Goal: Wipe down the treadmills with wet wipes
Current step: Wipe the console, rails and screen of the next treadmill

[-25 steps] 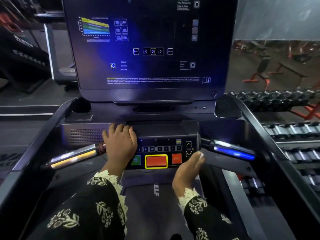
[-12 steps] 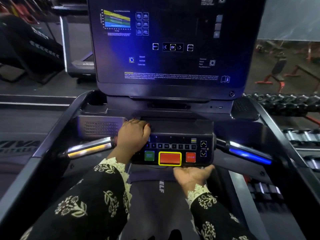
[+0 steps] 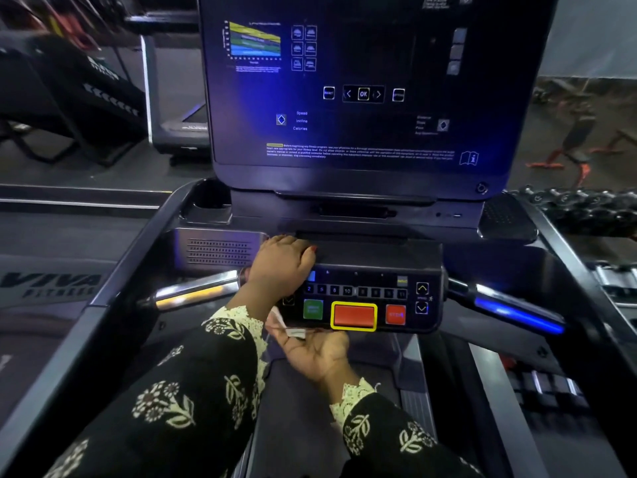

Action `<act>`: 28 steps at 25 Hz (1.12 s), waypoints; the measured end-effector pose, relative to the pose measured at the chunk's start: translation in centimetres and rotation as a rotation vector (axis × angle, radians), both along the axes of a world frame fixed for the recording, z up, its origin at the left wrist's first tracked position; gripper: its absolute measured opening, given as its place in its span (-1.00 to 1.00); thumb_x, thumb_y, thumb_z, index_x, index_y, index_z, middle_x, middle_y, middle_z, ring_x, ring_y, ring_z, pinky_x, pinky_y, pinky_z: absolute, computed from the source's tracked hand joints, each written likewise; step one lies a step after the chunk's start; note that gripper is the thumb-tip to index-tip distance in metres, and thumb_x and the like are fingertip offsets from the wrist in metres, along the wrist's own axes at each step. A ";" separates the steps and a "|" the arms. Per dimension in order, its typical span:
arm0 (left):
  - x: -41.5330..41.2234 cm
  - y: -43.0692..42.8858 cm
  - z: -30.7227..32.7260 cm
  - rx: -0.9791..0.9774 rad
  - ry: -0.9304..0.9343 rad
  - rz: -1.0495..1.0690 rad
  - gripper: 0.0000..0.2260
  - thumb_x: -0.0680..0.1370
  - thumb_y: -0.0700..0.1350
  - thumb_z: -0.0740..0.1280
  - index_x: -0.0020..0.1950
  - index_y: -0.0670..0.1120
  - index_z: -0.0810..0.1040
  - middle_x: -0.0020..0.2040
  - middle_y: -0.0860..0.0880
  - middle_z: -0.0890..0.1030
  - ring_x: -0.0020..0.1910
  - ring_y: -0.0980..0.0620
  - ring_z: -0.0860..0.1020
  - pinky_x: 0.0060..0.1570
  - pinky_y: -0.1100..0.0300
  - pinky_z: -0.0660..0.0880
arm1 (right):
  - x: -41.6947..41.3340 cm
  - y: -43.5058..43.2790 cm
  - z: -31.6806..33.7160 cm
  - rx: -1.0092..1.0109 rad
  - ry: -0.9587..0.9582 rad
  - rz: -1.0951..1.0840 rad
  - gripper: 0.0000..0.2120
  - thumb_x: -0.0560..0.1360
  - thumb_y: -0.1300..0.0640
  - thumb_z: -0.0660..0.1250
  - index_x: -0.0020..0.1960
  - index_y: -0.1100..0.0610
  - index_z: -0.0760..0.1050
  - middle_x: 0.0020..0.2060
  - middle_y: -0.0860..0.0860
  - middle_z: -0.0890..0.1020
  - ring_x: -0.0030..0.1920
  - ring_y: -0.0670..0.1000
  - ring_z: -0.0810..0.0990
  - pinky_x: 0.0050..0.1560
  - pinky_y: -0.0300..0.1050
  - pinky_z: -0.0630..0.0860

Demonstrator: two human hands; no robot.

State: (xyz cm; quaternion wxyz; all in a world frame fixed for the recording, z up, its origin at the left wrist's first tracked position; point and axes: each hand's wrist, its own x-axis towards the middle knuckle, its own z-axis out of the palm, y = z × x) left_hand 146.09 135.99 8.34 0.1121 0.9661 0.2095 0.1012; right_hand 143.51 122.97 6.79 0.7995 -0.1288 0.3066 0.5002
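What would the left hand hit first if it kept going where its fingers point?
Probably the raised ledge below the screen, just behind the control panel the left hand rests on, though depth is unclear.
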 end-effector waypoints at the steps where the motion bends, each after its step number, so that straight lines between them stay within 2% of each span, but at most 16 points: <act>1: 0.0 -0.1 0.1 -0.003 -0.001 -0.001 -0.33 0.45 0.18 -0.19 0.13 -0.09 0.61 0.09 -0.17 0.63 0.13 -0.17 0.53 0.21 0.04 0.37 | -0.1 0.1 -0.1 -0.009 0.002 0.028 -0.53 0.62 0.00 0.02 0.12 0.38 0.49 -0.02 0.36 0.59 0.18 0.42 0.48 -0.44 0.28 0.56; 3: -0.1 -0.1 0.1 -0.007 -0.013 -0.005 -0.32 0.45 0.19 -0.19 0.13 -0.09 0.61 0.10 -0.17 0.63 0.14 -0.17 0.53 0.21 0.03 0.38 | 0.1 0.4 -0.5 -0.102 0.036 0.040 -0.61 0.62 0.13 0.01 0.10 0.39 0.48 0.01 0.36 0.55 0.14 0.41 0.49 -0.58 0.11 0.54; 4: -0.1 -0.1 0.1 -0.009 -0.022 -0.005 -0.33 0.45 0.19 -0.18 0.12 -0.09 0.62 0.09 -0.17 0.63 0.13 -0.16 0.53 0.20 0.03 0.38 | 0.4 0.3 -0.8 -0.159 0.031 0.040 -0.65 0.62 0.21 0.00 0.09 0.41 0.47 0.04 0.38 0.53 0.02 0.39 0.55 -0.62 0.01 0.52; 6: -0.2 -0.2 0.1 -0.009 -0.037 0.005 -0.38 0.49 0.17 -0.13 0.11 -0.09 0.63 0.09 -0.16 0.64 0.14 -0.16 0.53 0.20 0.04 0.37 | 0.8 -0.5 -0.8 -0.235 -0.017 0.055 -0.68 0.60 0.32 -0.03 0.00 0.44 0.46 -0.06 0.39 0.53 -0.34 0.29 0.63 -0.65 -0.11 0.48; 7: -0.2 -0.3 0.1 -0.008 -0.043 0.011 -0.43 0.50 0.15 -0.09 0.11 -0.09 0.63 0.10 -0.16 0.64 0.14 -0.15 0.53 0.20 0.05 0.36 | 0.7 -1.2 -0.3 -0.258 -0.062 0.082 -0.69 0.60 0.34 -0.03 -0.03 0.45 0.46 -0.13 0.37 0.53 -0.46 0.24 0.61 -0.65 -0.13 0.48; 8: -0.1 -0.4 0.2 -0.010 -0.049 0.018 -0.46 0.50 0.12 -0.05 0.11 -0.09 0.63 0.10 -0.15 0.64 0.14 -0.14 0.53 0.18 0.06 0.36 | 0.7 -1.8 0.2 -0.264 -0.098 0.109 -0.69 0.60 0.34 -0.02 -0.05 0.46 0.46 -0.18 0.35 0.54 -0.50 0.23 0.60 -0.65 -0.14 0.48; 10: -0.1 -0.7 0.5 -0.015 -0.049 0.029 -0.51 0.51 0.10 -0.01 0.10 -0.08 0.63 0.09 -0.14 0.64 0.11 -0.13 0.55 0.11 0.09 0.39 | 0.6 -3.0 1.6 -0.296 -0.202 0.155 -0.70 0.60 0.33 0.01 -0.13 0.45 0.44 -0.22 0.34 0.54 -0.44 0.26 0.60 -0.60 -0.14 0.53; 13: 0.1 -1.0 1.1 0.000 0.007 0.081 -0.64 0.58 0.04 0.11 0.08 -0.08 0.63 0.06 -0.15 0.64 0.06 -0.15 0.57 -0.03 0.10 0.41 | 1.2 -4.3 3.9 -0.455 -0.518 0.190 -0.79 0.60 0.30 0.09 -0.14 0.36 0.40 -0.29 0.28 0.58 -0.44 0.20 0.60 -0.54 -0.18 0.55; 15: 0.5 -1.3 1.5 0.037 0.040 0.129 -0.68 0.56 0.02 0.16 0.04 -0.11 0.64 0.02 -0.18 0.65 0.02 -0.19 0.58 -0.08 0.10 0.41 | 2.6 -4.9 5.0 -0.546 -0.750 0.180 -0.80 0.59 0.26 0.14 -0.15 0.32 0.45 -0.39 0.20 0.62 -0.47 0.13 0.59 -0.51 -0.17 0.48; 17: 0.9 -1.7 1.8 0.081 0.051 0.177 -0.68 0.54 0.01 0.18 0.00 -0.15 0.64 0.00 -0.21 0.65 0.01 -0.24 0.58 -0.08 0.09 0.45 | 4.6 -5.1 5.4 -0.622 -0.887 0.094 -0.73 0.60 0.18 0.15 -0.14 0.31 0.51 -0.44 0.16 0.62 -0.47 0.11 0.57 -0.46 -0.16 0.38; 20: 1.6 -2.5 2.1 0.080 0.062 0.223 -0.69 0.50 0.01 0.20 -0.02 -0.17 0.63 -0.01 -0.21 0.65 -0.01 -0.24 0.59 -0.01 0.07 0.47 | 7.4 -5.1 5.7 -0.611 -0.904 -0.079 -0.76 0.60 0.17 0.15 -0.12 0.26 0.51 -0.28 0.15 0.62 -0.37 0.12 0.58 -0.33 -0.05 0.49; 24: 2.7 -3.2 2.3 0.030 0.071 0.255 -0.70 0.49 -0.02 0.22 0.04 -0.17 0.62 0.06 -0.21 0.63 0.07 -0.25 0.56 0.09 0.00 0.46 | 10.7 -4.5 6.1 -0.554 -0.909 -0.184 -0.81 0.59 0.19 0.19 -0.14 0.19 0.52 -0.21 0.11 0.62 -0.24 0.09 0.60 -0.11 0.06 0.55; 26: 3.3 -3.4 2.4 0.001 0.076 0.223 -0.70 0.50 -0.03 0.21 0.07 -0.15 0.62 0.07 -0.21 0.63 0.07 -0.25 0.57 0.07 0.01 0.46 | 12.2 -4.1 6.0 -0.584 -1.017 -0.188 -0.87 0.56 0.18 0.25 -0.08 0.15 0.56 -0.11 0.10 0.63 -0.17 0.04 0.60 -0.10 -0.06 0.53; 28: 3.7 -3.3 2.5 -0.008 0.088 0.195 -0.71 0.52 -0.03 0.20 0.07 -0.14 0.62 0.08 -0.21 0.63 0.06 -0.24 0.57 0.06 0.03 0.46 | 13.7 -3.6 5.8 -0.803 -1.319 -0.159 -0.86 0.53 0.14 0.31 0.08 0.10 0.55 0.02 0.02 0.57 -0.07 -0.06 0.56 -0.11 -0.32 0.46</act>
